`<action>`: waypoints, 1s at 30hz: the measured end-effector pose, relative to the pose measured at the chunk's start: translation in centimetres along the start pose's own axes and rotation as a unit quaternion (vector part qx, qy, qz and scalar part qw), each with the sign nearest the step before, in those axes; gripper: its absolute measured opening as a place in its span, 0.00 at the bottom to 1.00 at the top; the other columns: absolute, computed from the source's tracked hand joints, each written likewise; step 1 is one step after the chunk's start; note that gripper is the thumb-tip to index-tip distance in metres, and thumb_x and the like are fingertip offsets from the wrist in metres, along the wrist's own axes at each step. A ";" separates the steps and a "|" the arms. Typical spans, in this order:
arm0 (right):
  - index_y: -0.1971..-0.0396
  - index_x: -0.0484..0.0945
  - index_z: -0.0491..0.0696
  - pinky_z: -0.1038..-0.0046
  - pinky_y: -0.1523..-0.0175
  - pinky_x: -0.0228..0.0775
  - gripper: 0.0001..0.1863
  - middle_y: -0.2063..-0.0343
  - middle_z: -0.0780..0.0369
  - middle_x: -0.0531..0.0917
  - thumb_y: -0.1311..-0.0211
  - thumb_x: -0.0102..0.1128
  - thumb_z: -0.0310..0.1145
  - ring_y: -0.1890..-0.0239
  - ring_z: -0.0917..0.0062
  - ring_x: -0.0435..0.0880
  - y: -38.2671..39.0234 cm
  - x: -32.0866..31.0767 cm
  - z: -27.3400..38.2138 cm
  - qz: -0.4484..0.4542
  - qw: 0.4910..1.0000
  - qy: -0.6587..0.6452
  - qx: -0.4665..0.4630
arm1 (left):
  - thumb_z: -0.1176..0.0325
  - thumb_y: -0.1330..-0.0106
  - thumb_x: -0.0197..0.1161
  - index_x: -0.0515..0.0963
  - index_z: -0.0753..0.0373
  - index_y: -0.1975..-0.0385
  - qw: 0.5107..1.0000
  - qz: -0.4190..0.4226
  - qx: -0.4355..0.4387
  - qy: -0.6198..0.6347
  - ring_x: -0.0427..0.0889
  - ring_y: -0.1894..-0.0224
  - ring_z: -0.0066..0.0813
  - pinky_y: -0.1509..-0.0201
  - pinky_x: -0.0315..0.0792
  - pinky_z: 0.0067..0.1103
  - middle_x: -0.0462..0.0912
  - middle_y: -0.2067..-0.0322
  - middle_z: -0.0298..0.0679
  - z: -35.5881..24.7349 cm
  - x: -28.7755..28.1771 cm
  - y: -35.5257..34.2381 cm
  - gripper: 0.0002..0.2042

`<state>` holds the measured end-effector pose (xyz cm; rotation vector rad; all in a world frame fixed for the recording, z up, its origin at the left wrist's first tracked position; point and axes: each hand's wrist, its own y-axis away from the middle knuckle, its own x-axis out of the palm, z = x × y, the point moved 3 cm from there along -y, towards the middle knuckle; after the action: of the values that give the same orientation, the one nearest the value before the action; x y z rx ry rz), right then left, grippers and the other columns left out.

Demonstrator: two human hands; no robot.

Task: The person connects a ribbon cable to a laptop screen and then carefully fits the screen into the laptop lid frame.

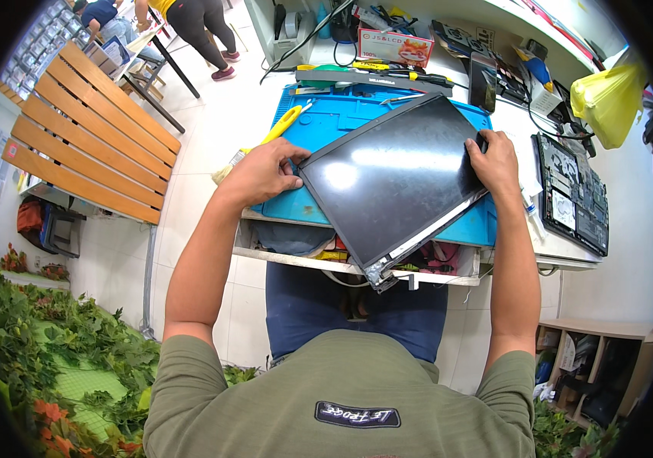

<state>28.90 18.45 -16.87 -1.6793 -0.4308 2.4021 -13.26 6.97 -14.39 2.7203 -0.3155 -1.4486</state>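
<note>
A dark laptop screen panel [395, 172] lies tilted over the blue work mat [296, 202], glossy side up, with light glare on it. Its lower corner sticks out past the table's front edge, where silvery foil and a black bracket show. My left hand [265, 172] pinches the panel at its left corner, thumb and fingers bent. On the right edge my right hand [496, 162] has its thumb on the front face and the fingers curled behind, partly hidden. A yellow-handled brush [283, 124] rests on the mat's left side, just beyond my left hand.
An opened laptop base [570, 195] lies at the right. Behind the mat are tools, a red-and-white box [396, 47] and loose parts. A yellow bag [610, 103] hangs at the right. Below the mat, an open drawer [448, 278] holds clutter. A slatted wooden bench [93, 137] and people are at the left.
</note>
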 end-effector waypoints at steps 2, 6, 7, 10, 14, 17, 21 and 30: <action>0.46 0.87 0.39 0.57 0.34 0.73 0.25 0.50 0.46 0.86 0.33 0.70 0.43 0.43 0.51 0.83 0.0 -0.1 0.5 0.002 1.000 0.007 0.006 | 0.71 0.39 0.79 0.84 0.59 0.39 1.000 0.000 0.003 0.003 0.84 0.54 0.32 0.42 0.79 0.28 0.85 0.51 0.40 0.1 0.0 0.0 0.26; 0.46 0.87 0.39 0.56 0.34 0.74 0.25 0.49 0.47 0.86 0.34 0.70 0.43 0.42 0.51 0.83 -0.1 0.2 0.4 -0.003 1.000 0.011 0.002 | 0.71 0.39 0.79 0.84 0.60 0.39 1.000 0.000 0.008 0.006 0.84 0.54 0.32 0.42 0.79 0.28 0.85 0.50 0.41 -0.1 -0.2 0.2 0.26; 0.46 0.87 0.40 0.57 0.34 0.74 0.25 0.49 0.48 0.86 0.34 0.70 0.43 0.42 0.52 0.83 -0.2 0.2 0.4 -0.002 1.000 0.017 0.003 | 0.71 0.39 0.79 0.84 0.60 0.39 1.000 0.002 0.010 0.008 0.84 0.54 0.33 0.42 0.79 0.28 0.85 0.50 0.41 0.0 0.0 0.0 0.26; 0.45 0.86 0.40 0.57 0.34 0.74 0.25 0.48 0.48 0.86 0.33 0.69 0.44 0.41 0.52 0.82 -0.2 0.3 0.5 -0.002 1.000 0.031 0.007 | 0.76 0.40 0.78 0.85 0.58 0.40 1.000 -0.016 0.012 0.012 0.84 0.57 0.27 0.44 0.79 0.25 0.85 0.55 0.37 0.3 0.3 -0.3 0.26; 0.45 0.86 0.40 0.56 0.34 0.73 0.25 0.48 0.49 0.85 0.33 0.68 0.44 0.40 0.52 0.81 0.0 0.5 1.0 -0.013 0.999 0.048 0.009 | 0.75 0.41 0.78 0.85 0.59 0.40 1.000 -0.009 0.014 0.017 0.84 0.57 0.29 0.44 0.79 0.27 0.86 0.55 0.39 0.2 0.1 0.0 0.25; 0.46 0.87 0.41 0.55 0.34 0.73 0.24 0.47 0.49 0.85 0.33 0.67 0.44 0.40 0.52 0.80 0.0 0.5 1.2 -0.012 0.999 0.044 0.013 | 0.72 0.40 0.79 0.84 0.61 0.40 1.000 -0.002 0.017 0.022 0.84 0.54 0.35 0.42 0.79 0.29 0.86 0.52 0.42 0.4 0.0 0.0 0.25; 0.47 0.87 0.42 0.54 0.34 0.72 0.23 0.47 0.50 0.85 0.32 0.67 0.44 0.40 0.52 0.80 0.1 0.7 1.5 -0.008 0.999 0.046 0.014 | 0.76 0.41 0.79 0.85 0.60 0.41 0.999 -0.017 0.019 0.023 0.84 0.57 0.30 0.45 0.79 0.27 0.86 0.55 0.39 0.7 0.0 0.1 0.26; 0.49 0.87 0.41 0.52 0.33 0.73 0.22 0.46 0.49 0.85 0.32 0.66 0.43 0.40 0.52 0.81 0.4 0.8 1.4 0.000 0.998 0.068 0.018 | 0.77 0.45 0.80 0.86 0.63 0.44 0.997 -0.043 0.064 0.019 0.84 0.61 0.32 0.50 0.80 0.28 0.85 0.60 0.40 1.4 0.6 -0.5 0.25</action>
<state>27.32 18.17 -17.24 -1.8121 -0.3625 2.2645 -13.98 7.36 -15.75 2.8929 -0.3021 -1.4441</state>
